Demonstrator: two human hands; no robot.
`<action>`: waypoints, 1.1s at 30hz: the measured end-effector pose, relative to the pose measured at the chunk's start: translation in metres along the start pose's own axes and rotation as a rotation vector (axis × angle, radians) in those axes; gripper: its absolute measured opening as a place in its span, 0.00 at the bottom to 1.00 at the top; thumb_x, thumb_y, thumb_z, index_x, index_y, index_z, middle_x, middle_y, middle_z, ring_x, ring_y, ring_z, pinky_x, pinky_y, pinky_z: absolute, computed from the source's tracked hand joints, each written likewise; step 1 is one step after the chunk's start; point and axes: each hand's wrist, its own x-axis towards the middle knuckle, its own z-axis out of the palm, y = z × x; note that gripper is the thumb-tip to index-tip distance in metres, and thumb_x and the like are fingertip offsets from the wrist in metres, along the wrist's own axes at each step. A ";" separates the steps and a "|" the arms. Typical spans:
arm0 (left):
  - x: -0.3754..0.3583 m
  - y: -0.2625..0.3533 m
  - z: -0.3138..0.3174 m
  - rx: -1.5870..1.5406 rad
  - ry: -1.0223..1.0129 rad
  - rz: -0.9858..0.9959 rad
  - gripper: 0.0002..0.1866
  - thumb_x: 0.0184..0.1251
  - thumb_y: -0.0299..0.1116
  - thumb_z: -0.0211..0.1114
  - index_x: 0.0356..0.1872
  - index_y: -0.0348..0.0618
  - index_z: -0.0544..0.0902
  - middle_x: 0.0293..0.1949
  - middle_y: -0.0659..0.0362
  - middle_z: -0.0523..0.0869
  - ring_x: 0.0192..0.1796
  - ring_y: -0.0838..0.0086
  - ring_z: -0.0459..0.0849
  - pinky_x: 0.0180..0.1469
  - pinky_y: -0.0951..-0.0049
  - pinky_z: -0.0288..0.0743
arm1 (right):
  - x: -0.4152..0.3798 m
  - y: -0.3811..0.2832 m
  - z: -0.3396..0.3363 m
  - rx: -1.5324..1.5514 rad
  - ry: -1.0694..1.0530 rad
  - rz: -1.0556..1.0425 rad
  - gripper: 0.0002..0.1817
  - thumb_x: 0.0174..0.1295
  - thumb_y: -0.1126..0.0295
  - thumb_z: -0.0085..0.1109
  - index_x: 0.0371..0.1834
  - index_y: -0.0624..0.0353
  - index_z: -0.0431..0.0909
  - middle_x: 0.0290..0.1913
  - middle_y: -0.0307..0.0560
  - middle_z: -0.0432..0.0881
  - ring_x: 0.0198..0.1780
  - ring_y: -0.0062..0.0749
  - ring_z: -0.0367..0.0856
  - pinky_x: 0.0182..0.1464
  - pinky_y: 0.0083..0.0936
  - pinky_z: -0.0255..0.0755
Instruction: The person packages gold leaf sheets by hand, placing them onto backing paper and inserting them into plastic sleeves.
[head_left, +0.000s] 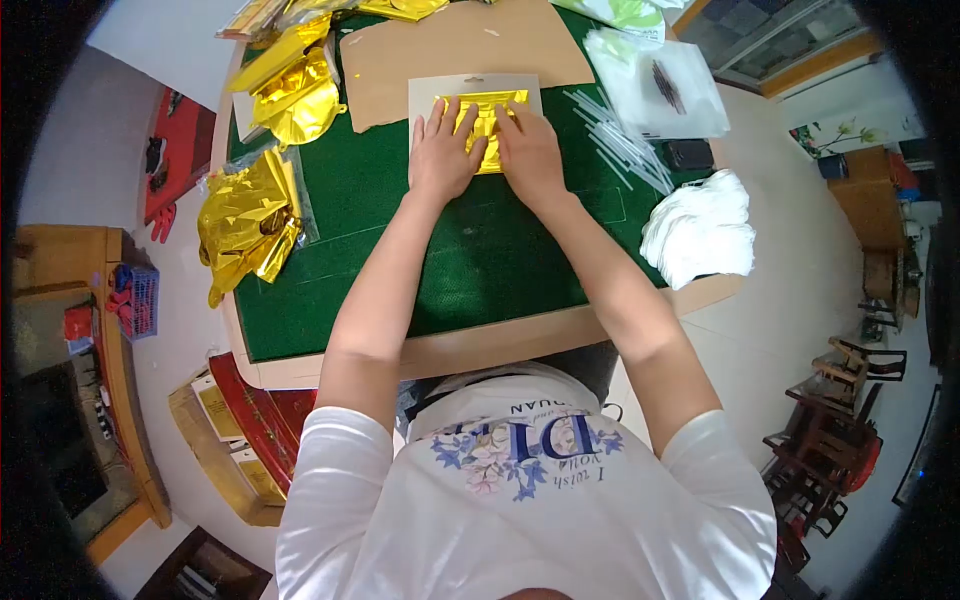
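A folded sheet of shiny gold foil (490, 161) lies on a grey-brown card (421, 93) with a hang hole at its top edge. My left hand (440, 158) rests on the left part of the foil and card, fingers stretched out and apart. On the foil's right side lies my right hand (532, 158), its fingers extended and pressing down near the upper edge. Neither hand grasps anything that I can see. Under the top of the card is a large piece of brown cardboard (390, 60).
Gold foil balloons (250, 220) lie at the table's left, more gold foil (298, 98) behind them. To the right are white straws (620, 140), clear plastic bags (655, 90), a black box (688, 154) and a white stack (700, 230). Green cloth (480, 270) covers the table.
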 end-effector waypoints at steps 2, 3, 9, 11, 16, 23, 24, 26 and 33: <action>0.000 0.001 0.000 0.001 0.002 -0.003 0.30 0.75 0.54 0.45 0.74 0.56 0.62 0.76 0.55 0.57 0.79 0.61 0.49 0.77 0.52 0.43 | 0.005 0.003 0.009 -0.077 0.005 -0.127 0.23 0.66 0.65 0.52 0.65 0.55 0.71 0.65 0.52 0.70 0.67 0.44 0.68 0.67 0.48 0.61; 0.000 0.000 0.000 0.001 0.005 -0.007 0.30 0.75 0.55 0.45 0.74 0.57 0.62 0.76 0.55 0.57 0.79 0.61 0.49 0.77 0.52 0.43 | 0.006 0.005 0.013 -0.130 -0.060 -0.059 0.25 0.68 0.61 0.49 0.67 0.55 0.69 0.69 0.51 0.66 0.70 0.44 0.63 0.70 0.50 0.56; 0.001 0.000 0.004 0.022 0.043 -0.063 0.35 0.74 0.57 0.45 0.74 0.45 0.61 0.76 0.53 0.57 0.79 0.61 0.50 0.75 0.46 0.45 | 0.007 0.007 0.015 -0.150 -0.199 0.074 0.31 0.71 0.51 0.42 0.73 0.53 0.61 0.76 0.50 0.56 0.78 0.40 0.50 0.75 0.52 0.45; 0.001 0.001 0.002 0.033 0.032 -0.074 0.36 0.73 0.57 0.46 0.74 0.43 0.60 0.76 0.53 0.56 0.79 0.62 0.50 0.75 0.45 0.44 | 0.007 0.006 0.016 -0.153 -0.207 0.087 0.31 0.71 0.51 0.43 0.74 0.52 0.60 0.76 0.50 0.56 0.78 0.40 0.51 0.75 0.51 0.45; 0.002 0.002 0.001 -0.006 -0.022 -0.110 0.39 0.74 0.59 0.42 0.75 0.40 0.57 0.77 0.53 0.53 0.80 0.67 0.45 0.76 0.44 0.38 | 0.007 0.007 0.018 -0.182 -0.203 0.087 0.32 0.70 0.50 0.42 0.74 0.51 0.59 0.76 0.49 0.55 0.78 0.39 0.51 0.75 0.50 0.45; -0.011 -0.026 0.000 -0.202 0.180 -0.182 0.25 0.76 0.39 0.47 0.69 0.41 0.68 0.71 0.50 0.66 0.75 0.60 0.60 0.74 0.49 0.50 | 0.006 0.008 0.019 -0.175 -0.200 0.100 0.31 0.71 0.51 0.41 0.75 0.50 0.58 0.77 0.49 0.55 0.78 0.38 0.50 0.76 0.48 0.44; -0.017 -0.029 0.001 -0.113 0.203 -0.131 0.23 0.76 0.36 0.48 0.68 0.41 0.69 0.70 0.50 0.68 0.74 0.59 0.63 0.74 0.51 0.52 | 0.006 0.008 0.018 -0.182 -0.204 0.098 0.32 0.71 0.50 0.40 0.75 0.50 0.58 0.77 0.49 0.55 0.78 0.38 0.50 0.76 0.48 0.44; -0.020 -0.035 0.001 -0.120 0.182 -0.120 0.24 0.75 0.37 0.48 0.68 0.40 0.68 0.70 0.48 0.69 0.74 0.59 0.62 0.74 0.56 0.53 | 0.007 0.007 0.019 -0.184 -0.204 0.088 0.32 0.71 0.50 0.40 0.75 0.50 0.58 0.77 0.49 0.55 0.78 0.38 0.50 0.76 0.48 0.43; -0.036 -0.033 -0.021 -0.374 0.333 -0.341 0.17 0.68 0.32 0.56 0.55 0.39 0.79 0.57 0.49 0.80 0.61 0.55 0.74 0.63 0.57 0.68 | 0.008 0.007 0.017 -0.162 -0.229 0.099 0.31 0.71 0.50 0.39 0.75 0.49 0.58 0.77 0.49 0.54 0.79 0.39 0.49 0.76 0.48 0.42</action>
